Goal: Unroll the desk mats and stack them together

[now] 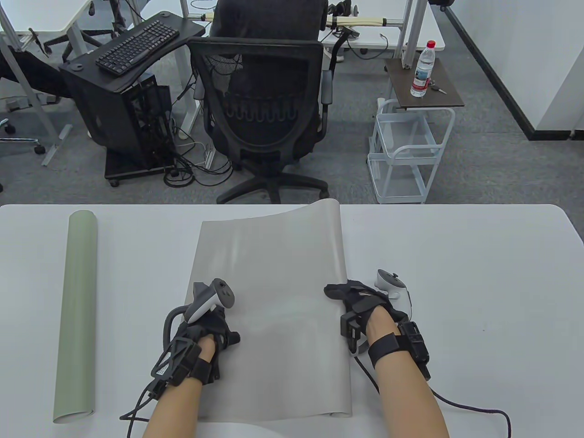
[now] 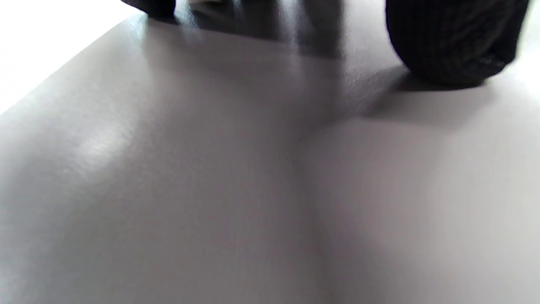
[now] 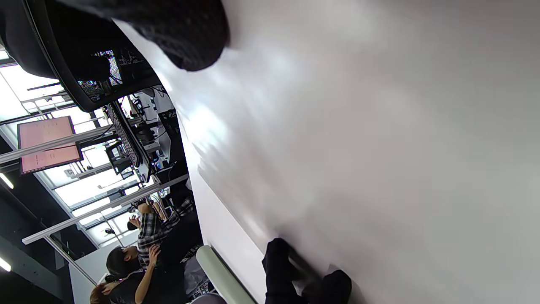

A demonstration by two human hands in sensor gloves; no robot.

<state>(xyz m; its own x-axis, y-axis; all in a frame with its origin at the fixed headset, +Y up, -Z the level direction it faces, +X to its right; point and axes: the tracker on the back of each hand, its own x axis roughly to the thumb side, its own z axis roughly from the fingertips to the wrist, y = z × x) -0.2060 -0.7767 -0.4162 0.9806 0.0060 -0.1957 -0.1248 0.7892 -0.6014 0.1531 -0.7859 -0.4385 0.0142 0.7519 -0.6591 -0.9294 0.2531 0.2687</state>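
A grey desk mat (image 1: pixel 273 292) lies mostly unrolled in the middle of the white table (image 1: pixel 479 273), its far right corner curling up and its right edge still curved. My left hand (image 1: pixel 214 326) presses down on the mat's left part; the mat fills the left wrist view (image 2: pixel 236 181). My right hand (image 1: pixel 353 296) holds the mat's right edge, fingers on top. In the right wrist view the mat (image 3: pixel 379 147) fills the frame, with my left hand (image 3: pixel 295 274) at the bottom. A green mat (image 1: pixel 77 315), still rolled, lies on the table's left side; it also shows in the right wrist view (image 3: pixel 223 274).
A black office chair (image 1: pixel 264 114) stands just beyond the table's far edge. A white cart (image 1: pixel 406 150) with a water bottle (image 1: pixel 422 69) stands at the back right. A keyboard stand (image 1: pixel 132 45) stands at the back left. Glove cables (image 1: pixel 470 406) trail off the table's near edge.
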